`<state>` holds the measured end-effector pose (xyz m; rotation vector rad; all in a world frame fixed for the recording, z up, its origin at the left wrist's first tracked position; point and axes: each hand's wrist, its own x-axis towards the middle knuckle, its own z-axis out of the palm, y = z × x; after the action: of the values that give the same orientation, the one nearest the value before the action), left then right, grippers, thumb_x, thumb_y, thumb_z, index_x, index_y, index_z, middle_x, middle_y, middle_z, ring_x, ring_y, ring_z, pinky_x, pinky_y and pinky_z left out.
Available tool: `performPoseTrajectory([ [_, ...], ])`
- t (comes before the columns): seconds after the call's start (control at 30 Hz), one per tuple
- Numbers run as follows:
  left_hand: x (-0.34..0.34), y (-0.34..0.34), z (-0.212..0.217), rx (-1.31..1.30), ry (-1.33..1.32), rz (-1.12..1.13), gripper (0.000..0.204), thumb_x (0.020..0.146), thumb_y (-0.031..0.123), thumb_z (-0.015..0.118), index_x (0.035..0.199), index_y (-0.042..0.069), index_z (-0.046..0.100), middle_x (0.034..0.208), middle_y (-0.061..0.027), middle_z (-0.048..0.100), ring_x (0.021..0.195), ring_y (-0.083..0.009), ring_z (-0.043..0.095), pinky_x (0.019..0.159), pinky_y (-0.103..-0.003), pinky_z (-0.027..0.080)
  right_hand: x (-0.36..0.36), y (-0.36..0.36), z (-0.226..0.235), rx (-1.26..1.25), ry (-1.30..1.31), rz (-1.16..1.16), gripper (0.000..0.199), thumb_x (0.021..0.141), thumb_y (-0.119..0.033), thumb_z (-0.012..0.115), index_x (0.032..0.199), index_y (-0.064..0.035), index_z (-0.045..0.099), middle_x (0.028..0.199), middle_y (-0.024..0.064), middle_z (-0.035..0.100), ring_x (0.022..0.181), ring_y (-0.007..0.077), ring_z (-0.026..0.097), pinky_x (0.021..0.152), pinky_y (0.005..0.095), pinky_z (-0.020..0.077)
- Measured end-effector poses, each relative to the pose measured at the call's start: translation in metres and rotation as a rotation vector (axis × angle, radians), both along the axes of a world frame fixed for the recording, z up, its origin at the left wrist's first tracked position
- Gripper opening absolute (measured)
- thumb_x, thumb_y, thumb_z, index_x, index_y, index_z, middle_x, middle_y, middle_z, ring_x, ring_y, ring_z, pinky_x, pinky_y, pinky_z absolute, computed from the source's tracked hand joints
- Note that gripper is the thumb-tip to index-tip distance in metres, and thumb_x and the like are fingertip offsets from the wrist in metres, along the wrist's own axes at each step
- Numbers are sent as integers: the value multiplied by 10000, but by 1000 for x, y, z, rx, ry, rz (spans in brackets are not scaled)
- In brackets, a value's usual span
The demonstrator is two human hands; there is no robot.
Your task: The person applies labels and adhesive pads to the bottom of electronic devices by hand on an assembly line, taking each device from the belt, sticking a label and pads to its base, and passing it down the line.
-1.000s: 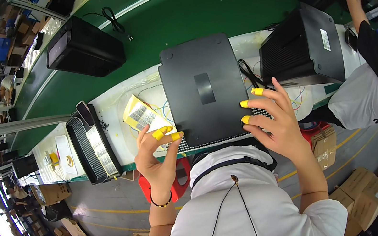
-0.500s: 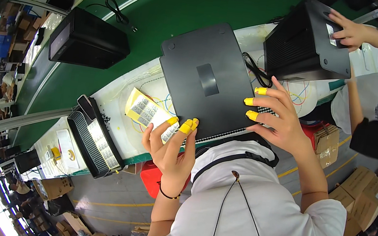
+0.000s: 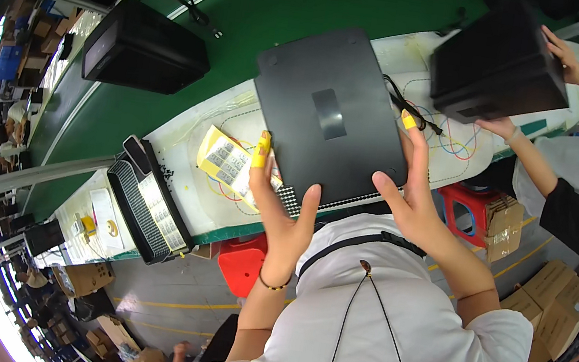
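Observation:
A black box-shaped device [image 3: 294, 96] lies in front of me with its flat, rounded-corner panel up and a glossy dark rectangle [image 3: 330, 115] at the middle. My left hand [image 3: 283, 217] grips its near left side, thumb on the near edge. On the right side, my right hand [image 3: 416, 199] holds it with the thumb on top; some of its fingers are hidden behind the side. Yellow tape wraps fingertips on both hands. Beside my left fingers lies a yellow-backed sheet of printed labels [image 3: 229, 161], partly covered by the hand.
At right, a co-worker's hands [image 3: 569, 61] hold another black device [image 3: 494, 69]. A third black device [image 3: 142, 45] with a coiled cord stands on the green surface [image 3: 267, 22]. A black perforated housing [image 3: 149, 202] lies at left. Red stools [image 3: 240, 267] and cartons [image 3: 551, 295] stand below.
My hands have gone from fingertips on the panel's near corners to a grip around its sides. The device has shifted slightly. The co-worker's device has tilted and moved right.

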<state>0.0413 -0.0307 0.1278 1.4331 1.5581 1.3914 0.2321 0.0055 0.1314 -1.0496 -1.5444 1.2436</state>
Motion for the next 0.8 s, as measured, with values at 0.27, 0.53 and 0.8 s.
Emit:
performPoseTrajectory([
  [0.27,1,-4,-16,59,-339,-23,816,857,92,583,1479,29,59,1523,-198,129,1400,-335,195,1123,-430,217,-9,-6,-8,-248,311,-107,696,931,-34,449,1490,-91,38,1497,197,228,1363,230,276,1108,356,213],
  [0.53,-174,8,-199,-397,-400,899,650,864,292,667,1311,-65,358,1231,-179,493,1122,-249,498,959,-374,416,0,-6,-17,-246,351,-87,705,909,-27,429,1501,-72,48,1494,191,257,1364,241,290,1117,370,211],
  [0.8,-222,15,-237,-387,-242,946,512,816,143,710,1223,-34,455,1025,-109,609,912,-186,569,768,-301,460,-6,1,-8,-35,34,-178,726,887,-9,491,1493,-42,92,1510,181,238,1379,252,268,1127,385,189],
])
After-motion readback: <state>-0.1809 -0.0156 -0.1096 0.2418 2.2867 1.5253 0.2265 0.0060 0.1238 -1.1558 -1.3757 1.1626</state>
